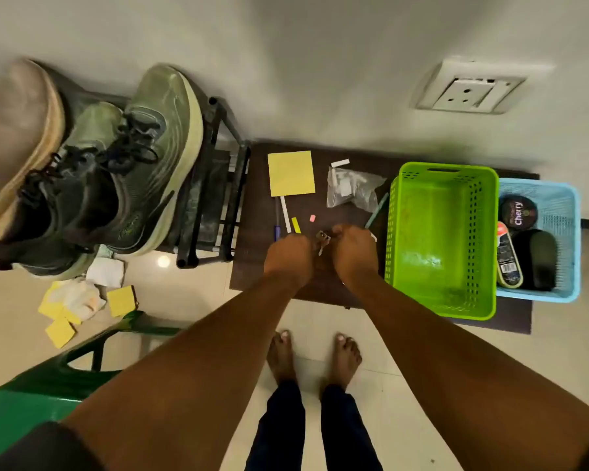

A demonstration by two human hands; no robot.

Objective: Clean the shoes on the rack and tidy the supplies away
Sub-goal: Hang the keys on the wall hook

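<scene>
Left hand (288, 258): fingers curled on a small metal object (322, 240).
Right hand (354, 251): fingers curled; grip cannot be told.
Shoes (126, 164): on rack (218, 185), left.
Green basket (442, 311): right, beside blue basket (570, 239) holding polish tin (518, 212).
Board (252, 215): sticky pad (291, 173), plastic bag (352, 190).

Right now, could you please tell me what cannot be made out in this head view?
- The small metal item between the left hand and right hand: too small, partly covered by the fingers.
- Contents of the clear bag: blurred white bits.
- The brown shoe: cut off by the left edge.
- Bottle label in the blue basket: too small to read.
</scene>
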